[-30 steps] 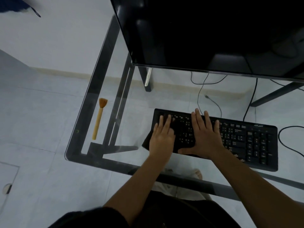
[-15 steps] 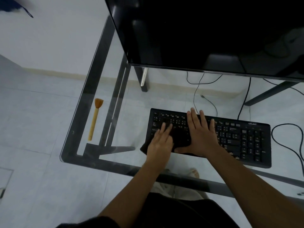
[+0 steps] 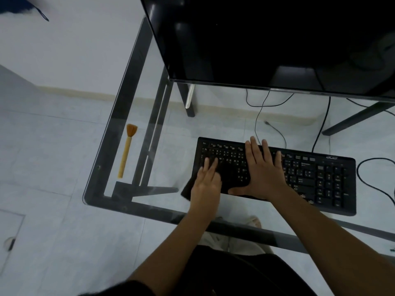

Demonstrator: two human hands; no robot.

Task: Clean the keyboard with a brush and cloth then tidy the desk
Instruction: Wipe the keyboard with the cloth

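On the glass desk [image 3: 102, 159], front-right, a black keyboard [image 3: 320, 180] has 2 hands on it. Left hand [image 3: 206, 184], fingers straight, presses a dark cloth [image 3: 232, 178] over the keyboard's left part. Right hand [image 3: 265, 174] lies flat, fingers spread, on the middle keys at the cloth's right side. Brush [image 3: 127, 150] lies well left of the left hand, untouched. Cloth edges are hard to make out vs. the black keys. Left fingers are a bit blurred. Monitor [image 3: 256, 39] is cut off at top.

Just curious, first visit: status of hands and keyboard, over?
Hands open: left hand presses cloth on keyboard, right hand flat there too. Idle brush lies apart, left. Nothing in the way.
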